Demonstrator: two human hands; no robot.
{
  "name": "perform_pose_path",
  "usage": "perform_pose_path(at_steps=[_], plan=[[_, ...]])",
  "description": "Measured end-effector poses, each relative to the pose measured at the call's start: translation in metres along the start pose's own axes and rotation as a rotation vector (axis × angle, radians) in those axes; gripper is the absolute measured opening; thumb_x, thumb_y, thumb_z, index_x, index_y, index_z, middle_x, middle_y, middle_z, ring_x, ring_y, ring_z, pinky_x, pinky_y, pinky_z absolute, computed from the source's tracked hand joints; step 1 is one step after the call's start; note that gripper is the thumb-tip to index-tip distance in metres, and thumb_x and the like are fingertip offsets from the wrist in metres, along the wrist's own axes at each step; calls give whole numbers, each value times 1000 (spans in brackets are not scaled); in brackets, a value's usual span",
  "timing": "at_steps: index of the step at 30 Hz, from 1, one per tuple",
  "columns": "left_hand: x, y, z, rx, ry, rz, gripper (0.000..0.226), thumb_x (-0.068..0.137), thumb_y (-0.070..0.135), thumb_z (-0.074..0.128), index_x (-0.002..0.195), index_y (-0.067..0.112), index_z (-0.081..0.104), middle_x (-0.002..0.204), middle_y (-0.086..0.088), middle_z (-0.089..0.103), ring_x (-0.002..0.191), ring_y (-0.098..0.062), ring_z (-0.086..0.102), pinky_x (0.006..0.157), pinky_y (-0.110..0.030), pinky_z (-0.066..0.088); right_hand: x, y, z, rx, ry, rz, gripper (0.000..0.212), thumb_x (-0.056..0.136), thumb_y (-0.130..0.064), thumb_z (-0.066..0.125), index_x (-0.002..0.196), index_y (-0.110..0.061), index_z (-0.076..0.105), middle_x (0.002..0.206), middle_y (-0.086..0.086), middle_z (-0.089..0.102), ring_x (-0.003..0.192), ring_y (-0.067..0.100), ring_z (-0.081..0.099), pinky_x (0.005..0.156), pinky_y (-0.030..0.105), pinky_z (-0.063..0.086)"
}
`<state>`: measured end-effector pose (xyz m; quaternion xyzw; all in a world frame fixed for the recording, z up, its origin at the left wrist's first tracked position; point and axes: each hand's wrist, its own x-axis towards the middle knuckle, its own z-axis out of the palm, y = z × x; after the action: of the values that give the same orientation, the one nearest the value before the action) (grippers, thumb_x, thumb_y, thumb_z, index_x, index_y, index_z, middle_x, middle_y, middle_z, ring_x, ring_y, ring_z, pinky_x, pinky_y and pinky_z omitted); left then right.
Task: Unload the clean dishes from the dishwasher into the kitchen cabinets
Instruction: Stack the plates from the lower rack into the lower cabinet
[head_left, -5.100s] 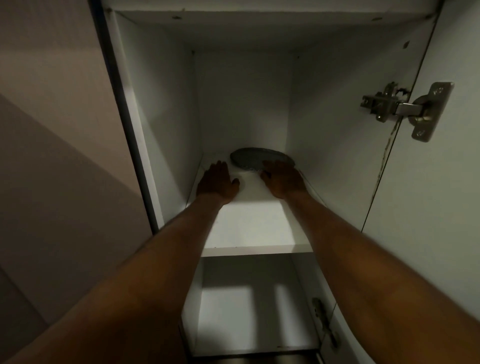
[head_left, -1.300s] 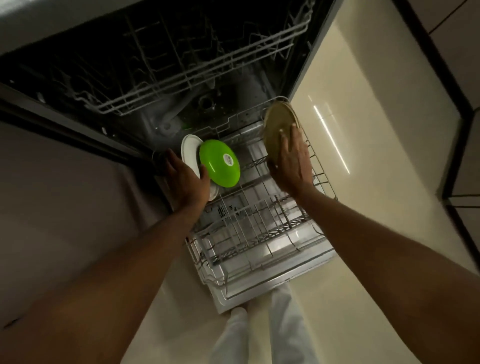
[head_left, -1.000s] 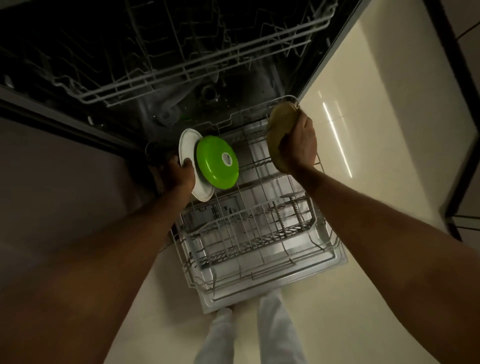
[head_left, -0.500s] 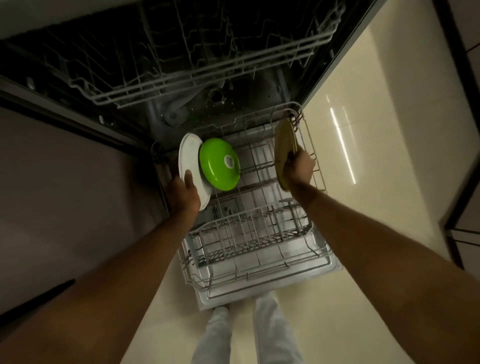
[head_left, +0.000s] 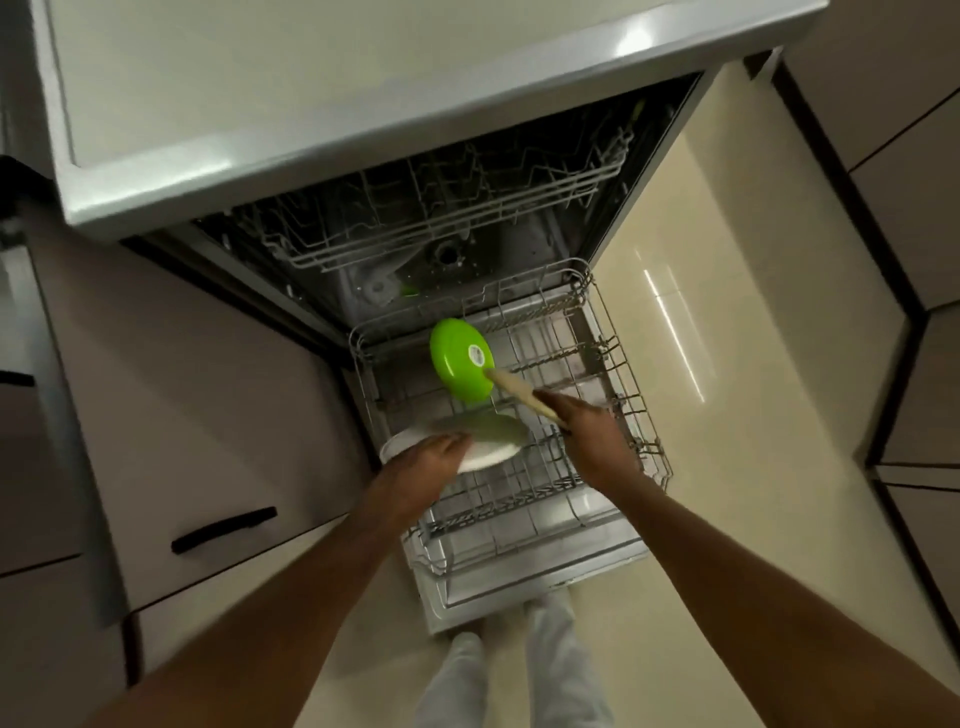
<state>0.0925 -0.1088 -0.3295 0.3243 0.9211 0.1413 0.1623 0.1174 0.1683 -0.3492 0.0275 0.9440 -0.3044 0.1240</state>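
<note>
A bright green bowl (head_left: 460, 359) with a small white label is standing out against the grey wire rack (head_left: 524, 488). A white plate (head_left: 488, 449) and a tan plate (head_left: 522, 393) are showing above it, over a glossy cream floor (head_left: 727, 415); a black handle (head_left: 223, 529) is marking the taupe drawer (head_left: 197, 415).

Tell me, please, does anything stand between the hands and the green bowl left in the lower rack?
Nothing stands between, but both hands are occupied: the left hand holds a white plate, the right hand a tan plate beside the green bowl.
</note>
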Motion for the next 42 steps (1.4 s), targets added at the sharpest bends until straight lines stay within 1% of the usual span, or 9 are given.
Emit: perform_pose_path(at_steps=[3, 6, 9, 20, 25, 30, 35, 39, 42], plan=[[-11, 4, 10, 220, 26, 123, 53, 77, 6, 37, 107, 3, 81, 104, -13, 80, 94, -20, 79, 77, -29, 64, -40, -5, 20, -100, -116, -138, 70, 95, 6, 56, 153, -34, 51, 146, 5, 64, 114, 28, 71, 89, 40, 60], [-28, 6, 21, 445, 18, 165, 54, 82, 11, 35, 109, 9, 82, 108, -8, 80, 100, -11, 77, 87, -20, 59, -74, -8, 41, -118, -73, -214, 72, 91, 10, 60, 153, -26, 56, 151, 2, 60, 132, 30, 62, 101, 41, 56], [-50, 2, 35, 538, 25, 247, 53, 93, 9, 36, 136, 7, 67, 134, -10, 70, 122, -15, 69, 100, -24, 55, -93, -19, 61, -127, -54, -237, 71, 90, 11, 63, 152, -23, 57, 151, 4, 60, 134, 30, 61, 103, 40, 54], [-133, 12, 69, 481, 129, 559, 44, 95, 3, 44, 128, 5, 73, 130, -12, 72, 120, -22, 70, 102, -32, 56, -181, -60, 135, -169, 82, -157, 67, 78, -11, 88, 141, -8, 65, 138, 14, 69, 124, 35, 67, 107, 47, 53], [-193, 22, 76, 421, 138, 564, 44, 94, -1, 45, 128, 2, 72, 131, -14, 71, 120, -24, 70, 103, -33, 56, -236, -90, 163, -260, 154, -59, 56, 83, 0, 80, 137, -9, 69, 134, 13, 71, 120, 36, 69, 101, 51, 57], [-277, 1, 104, 328, 164, 535, 38, 98, -3, 46, 128, -3, 70, 129, -20, 71, 117, -32, 71, 102, -41, 57, -297, -129, 215, -314, 234, -154, 54, 75, 2, 84, 127, -8, 75, 123, 10, 77, 107, 33, 76, 88, 46, 63], [-359, -47, 115, 257, 164, 433, 38, 100, -4, 46, 130, -2, 70, 130, -18, 71, 117, -32, 71, 101, -42, 58, -313, -182, 274, -321, 183, -265, 42, 86, -3, 62, 125, -9, 76, 120, 8, 78, 102, 30, 76, 84, 42, 64], [-410, -99, 110, 235, 157, 322, 41, 95, -5, 48, 131, -4, 68, 131, -19, 70, 119, -31, 71, 95, -42, 60, -301, -234, 317, -241, 116, -310, 58, 72, 10, 82, 126, -7, 76, 121, 9, 77, 106, 31, 76, 88, 43, 64], [-438, -143, 96, 239, 120, 237, 41, 96, -1, 48, 131, -3, 68, 132, -19, 69, 120, -32, 70, 96, -44, 60, -278, -278, 342, -260, 76, -383, 49, 85, 5, 57, 129, -7, 74, 124, 8, 76, 108, 31, 75, 91, 42, 63]])
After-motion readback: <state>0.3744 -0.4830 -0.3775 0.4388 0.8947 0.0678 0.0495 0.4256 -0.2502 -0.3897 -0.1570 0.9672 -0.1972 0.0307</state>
